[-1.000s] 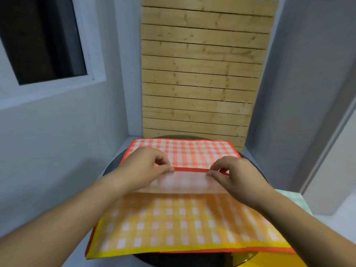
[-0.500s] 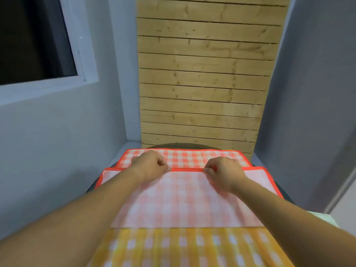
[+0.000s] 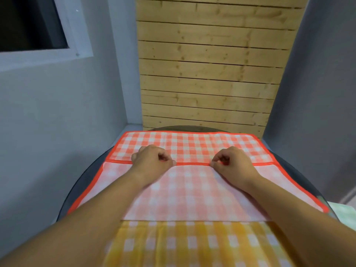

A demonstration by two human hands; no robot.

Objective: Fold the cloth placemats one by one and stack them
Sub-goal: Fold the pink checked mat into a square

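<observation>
Grey walls (image 3: pixel 57 132), wooden slat panel (image 3: pixel 208 64), perhaps window (image 3: pixel 28 22)

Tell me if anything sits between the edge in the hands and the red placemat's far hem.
Nothing visible does. The left hand and right hand pinch the turned-over edge; the red placemat beyond it lies bare up to its far hem.

left hand (image 3: pixel 152 160), right hand (image 3: pixel 233 163) curled, pinching; forearms outstretched
</observation>
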